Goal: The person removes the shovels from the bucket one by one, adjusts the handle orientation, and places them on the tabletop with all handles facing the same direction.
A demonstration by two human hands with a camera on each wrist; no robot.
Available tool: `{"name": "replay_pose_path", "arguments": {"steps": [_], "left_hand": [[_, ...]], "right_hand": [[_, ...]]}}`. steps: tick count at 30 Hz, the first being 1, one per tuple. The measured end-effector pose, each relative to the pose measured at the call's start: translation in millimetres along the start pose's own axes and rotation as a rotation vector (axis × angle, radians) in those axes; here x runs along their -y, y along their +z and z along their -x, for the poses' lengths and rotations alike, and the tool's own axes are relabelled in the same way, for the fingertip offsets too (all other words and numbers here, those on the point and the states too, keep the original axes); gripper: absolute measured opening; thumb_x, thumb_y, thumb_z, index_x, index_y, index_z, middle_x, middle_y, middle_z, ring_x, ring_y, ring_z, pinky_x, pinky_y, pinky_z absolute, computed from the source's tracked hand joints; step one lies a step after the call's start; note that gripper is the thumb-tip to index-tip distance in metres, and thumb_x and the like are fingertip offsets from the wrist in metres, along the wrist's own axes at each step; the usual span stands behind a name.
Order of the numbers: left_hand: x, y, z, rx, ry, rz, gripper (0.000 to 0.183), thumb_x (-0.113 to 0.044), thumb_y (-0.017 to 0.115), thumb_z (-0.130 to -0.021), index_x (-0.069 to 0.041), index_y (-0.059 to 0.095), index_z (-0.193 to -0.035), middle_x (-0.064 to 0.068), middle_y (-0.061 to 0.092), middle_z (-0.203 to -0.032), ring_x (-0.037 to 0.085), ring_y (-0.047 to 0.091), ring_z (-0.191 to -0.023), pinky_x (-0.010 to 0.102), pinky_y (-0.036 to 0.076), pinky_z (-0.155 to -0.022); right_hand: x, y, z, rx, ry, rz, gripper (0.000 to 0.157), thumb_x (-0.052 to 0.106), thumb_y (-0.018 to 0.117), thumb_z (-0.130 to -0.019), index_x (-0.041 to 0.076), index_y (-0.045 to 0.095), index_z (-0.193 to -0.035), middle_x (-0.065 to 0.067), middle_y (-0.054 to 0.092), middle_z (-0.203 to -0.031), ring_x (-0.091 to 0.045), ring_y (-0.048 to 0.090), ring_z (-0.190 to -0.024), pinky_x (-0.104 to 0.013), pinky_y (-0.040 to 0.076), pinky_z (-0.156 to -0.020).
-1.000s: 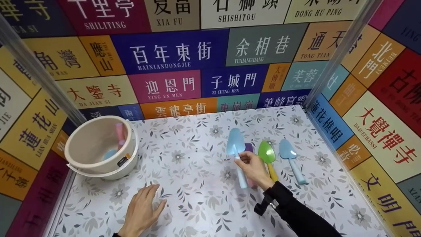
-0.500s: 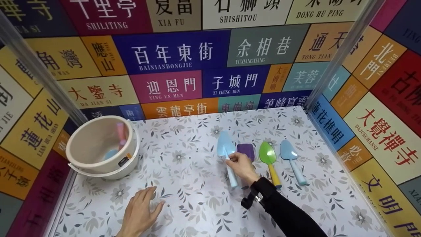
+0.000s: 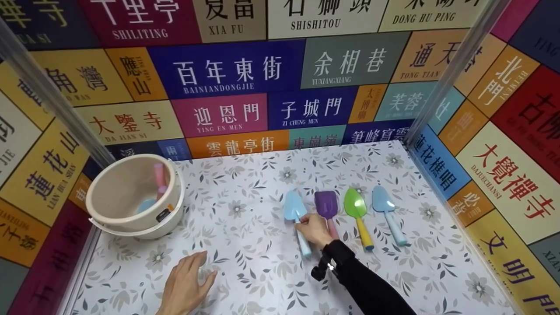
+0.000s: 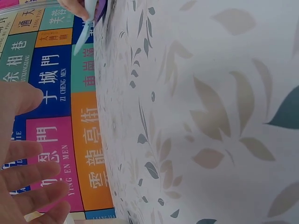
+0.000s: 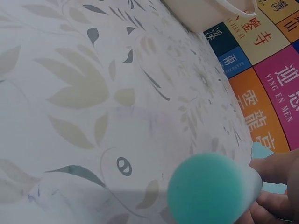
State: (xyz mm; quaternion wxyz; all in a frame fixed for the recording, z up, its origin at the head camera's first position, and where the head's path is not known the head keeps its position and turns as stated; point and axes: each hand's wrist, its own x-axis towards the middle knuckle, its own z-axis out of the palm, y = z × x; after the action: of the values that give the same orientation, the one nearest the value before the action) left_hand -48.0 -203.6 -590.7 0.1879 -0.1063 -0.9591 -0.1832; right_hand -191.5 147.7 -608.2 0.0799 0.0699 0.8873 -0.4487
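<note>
My right hand (image 3: pixel 315 229) pinches the top of the handle of a light blue garden trowel (image 3: pixel 294 206), leftmost in a row on the flowered surface. In the right wrist view, the rounded teal end of that trowel's handle (image 5: pixel 205 189) faces the camera, partly in front of the fingers. Just right of the hand is a purple shovel (image 3: pixel 326 204) with a pink handle partly covered by it. My left hand (image 3: pixel 186 282) is apart from everything at the lower left, fingers extended and thumb spread; its fingers (image 4: pixel 37 172) also show in the left wrist view.
A green trowel with a yellow handle (image 3: pixel 355 203) and another blue trowel (image 3: pixel 383 199) lie farther right. At the left stands a cream bucket (image 3: pixel 116 188), with pink (image 3: pixel 159 175) and blue pieces inside. Walls with coloured lettered panels (image 3: pixel 227 65) enclose the back and sides.
My right hand has carried the light blue trowel leftward and down from above the purple shovel, uncovering the shovel's blade. My left hand has hardly moved.
</note>
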Motion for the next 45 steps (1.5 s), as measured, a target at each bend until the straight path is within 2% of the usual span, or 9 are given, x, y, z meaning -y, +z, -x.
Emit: {"name": "replay_pose_path", "arguments": {"steps": [4, 10, 14, 18, 25, 34, 40, 45], "left_hand": [[-1.6, -1.1, 1.0, 0.045, -0.034, 0.007, 0.048, -0.03, 0.086, -0.086, -0.005, 0.072, -0.125, 0.011, 0.075, -0.117, 0.031, 0.072, -0.104, 0.051, 0.06, -0.085], [-2.8, -0.9, 2.1, 0.053, -0.044, 0.012, 0.048, -0.029, 0.086, -0.086, -0.006, 0.073, -0.125, 0.01, 0.076, -0.116, 0.031, 0.072, -0.104, 0.051, 0.06, -0.085], [-3.3, -0.8, 2.9, 0.072, -0.06, 0.016, 0.048, -0.03, 0.085, -0.087, -0.005, 0.072, -0.125, 0.01, 0.076, -0.116, 0.031, 0.072, -0.105, 0.052, 0.06, -0.086], [-3.8, -0.7, 4.1, 0.093, -0.078, 0.024, 0.048, -0.031, 0.084, -0.088, -0.005, 0.072, -0.127, 0.01, 0.075, -0.117, 0.032, 0.072, -0.105, 0.053, 0.06, -0.086], [-3.9, 1.9, 6.3, 0.067, -0.06, 0.017, 0.048, -0.03, 0.085, -0.086, -0.004, 0.072, -0.125, 0.011, 0.076, -0.115, 0.032, 0.072, -0.103, 0.053, 0.06, -0.084], [-3.8, 3.1, 6.2, 0.051, -0.048, 0.007, 0.047, -0.03, 0.086, -0.086, -0.006, 0.073, -0.123, 0.01, 0.076, -0.113, 0.031, 0.072, -0.1, 0.051, 0.06, -0.083], [-3.4, 4.5, 6.4, 0.033, -0.039, 0.018, 0.046, -0.028, 0.086, -0.085, -0.005, 0.073, -0.123, 0.011, 0.076, -0.112, 0.031, 0.072, -0.099, 0.051, 0.06, -0.082], [-4.1, 3.0, 6.4, 0.051, -0.047, 0.015, 0.047, -0.029, 0.086, -0.086, -0.005, 0.073, -0.124, 0.011, 0.076, -0.113, 0.031, 0.072, -0.1, 0.051, 0.06, -0.083]], "right_hand": [[-5, 4.4, -3, -0.026, 0.003, 0.064, 0.016, 0.013, 0.08, -0.086, 0.0, 0.076, -0.094, -0.009, 0.076, -0.086, -0.018, 0.065, -0.074, -0.027, 0.055, -0.069], [-7, 7.2, -5, -0.035, 0.007, 0.159, 0.016, 0.017, 0.081, -0.086, 0.002, 0.077, -0.09, -0.011, 0.077, -0.088, -0.021, 0.066, -0.077, -0.033, 0.056, -0.074], [-5, 8.0, -4, -0.012, 0.038, 0.16, 0.016, 0.018, 0.08, -0.088, 0.003, 0.076, -0.09, -0.011, 0.076, -0.088, -0.021, 0.066, -0.076, -0.033, 0.056, -0.071], [-5, 8.3, -5, -0.01, 0.018, 0.179, 0.015, 0.018, 0.078, -0.087, 0.004, 0.074, -0.086, -0.01, 0.075, -0.085, -0.021, 0.065, -0.075, -0.034, 0.055, -0.069], [-4, 9.0, -7, -0.015, 0.053, 0.184, 0.017, 0.019, 0.079, -0.09, 0.004, 0.071, -0.085, -0.01, 0.074, -0.085, -0.02, 0.064, -0.075, -0.032, 0.053, -0.066], [-3, 11.1, -11, -0.022, 0.066, 0.159, 0.015, 0.018, 0.077, -0.091, 0.004, 0.071, -0.089, -0.011, 0.074, -0.088, -0.022, 0.065, -0.077, -0.035, 0.054, -0.071], [-5, 11.9, -10, -0.029, 0.029, 0.162, 0.014, 0.014, 0.077, -0.09, 0.001, 0.072, -0.092, -0.015, 0.076, -0.092, -0.025, 0.068, -0.079, -0.039, 0.058, -0.075], [-5, 10.0, -8, -0.038, -0.036, 0.195, 0.017, 0.014, 0.078, -0.089, 0.0, 0.071, -0.095, -0.016, 0.076, -0.092, -0.028, 0.07, -0.083, -0.042, 0.058, -0.078]]}}
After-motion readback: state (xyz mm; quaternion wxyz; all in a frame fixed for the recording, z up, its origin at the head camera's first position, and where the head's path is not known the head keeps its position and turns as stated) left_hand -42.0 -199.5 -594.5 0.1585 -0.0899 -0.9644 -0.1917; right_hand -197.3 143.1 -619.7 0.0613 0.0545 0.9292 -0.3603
